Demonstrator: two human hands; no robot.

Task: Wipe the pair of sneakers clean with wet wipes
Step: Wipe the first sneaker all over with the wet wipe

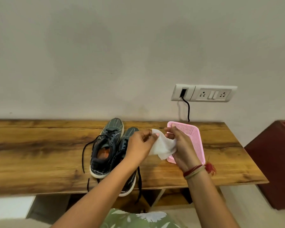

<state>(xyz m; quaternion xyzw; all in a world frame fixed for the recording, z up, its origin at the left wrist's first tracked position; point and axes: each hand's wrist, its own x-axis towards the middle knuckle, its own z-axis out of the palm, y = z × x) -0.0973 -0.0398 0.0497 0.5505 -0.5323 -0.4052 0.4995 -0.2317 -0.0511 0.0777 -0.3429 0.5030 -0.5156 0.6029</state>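
Note:
Two dark grey sneakers with white soles and loose black laces stand side by side on the wooden table, toes to the wall. The left sneaker is in full view. My left forearm covers much of the right sneaker. A white wet wipe hangs stretched between my hands, above the table. My left hand pinches its left edge over the right sneaker. My right hand grips its right side in front of the pink tray.
A pink perforated plastic tray lies right of the sneakers. On the wall behind is a white socket plate with a black cable running down to the table. A dark red cabinet stands at the right.

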